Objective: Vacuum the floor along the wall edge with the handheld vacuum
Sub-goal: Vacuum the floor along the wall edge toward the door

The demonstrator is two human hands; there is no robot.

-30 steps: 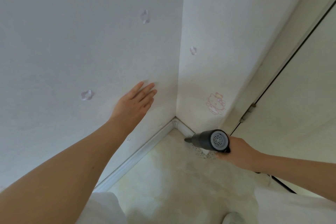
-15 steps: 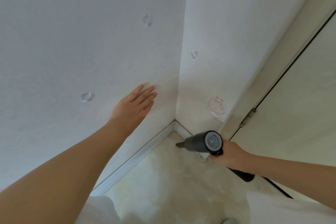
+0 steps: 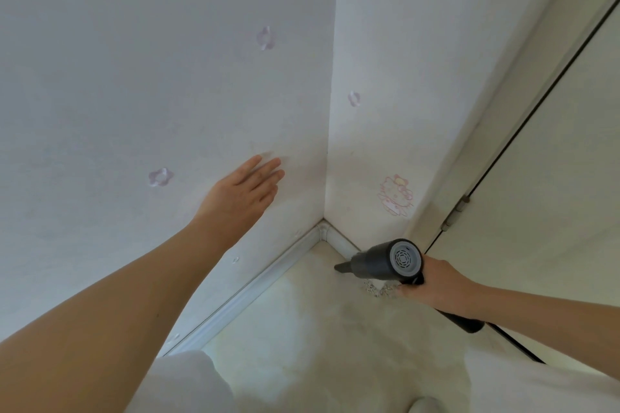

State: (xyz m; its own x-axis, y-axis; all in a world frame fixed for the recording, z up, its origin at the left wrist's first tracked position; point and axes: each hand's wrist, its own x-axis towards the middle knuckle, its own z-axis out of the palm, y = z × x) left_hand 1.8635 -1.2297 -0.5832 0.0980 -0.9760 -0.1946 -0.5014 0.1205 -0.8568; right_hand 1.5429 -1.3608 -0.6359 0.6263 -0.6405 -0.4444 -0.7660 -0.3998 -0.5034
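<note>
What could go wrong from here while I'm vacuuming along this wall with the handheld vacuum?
The nozzle sits short of the corner, so the corner where the baseboards meet may get skipped. The small glittery debris lies under the handheld vacuum body, behind the nozzle, and could be missed. Your left hand leans flat on the wall, so it might slip.

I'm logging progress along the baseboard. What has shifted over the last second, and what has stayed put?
The right hand has swung the handheld vacuum so its nozzle tip sits a little further left, nearer the corner, and the handle's dark end now shows below the wrist. The grip is unchanged. The left hand stays flat on the wall, and the debris under the vacuum remains.
</note>
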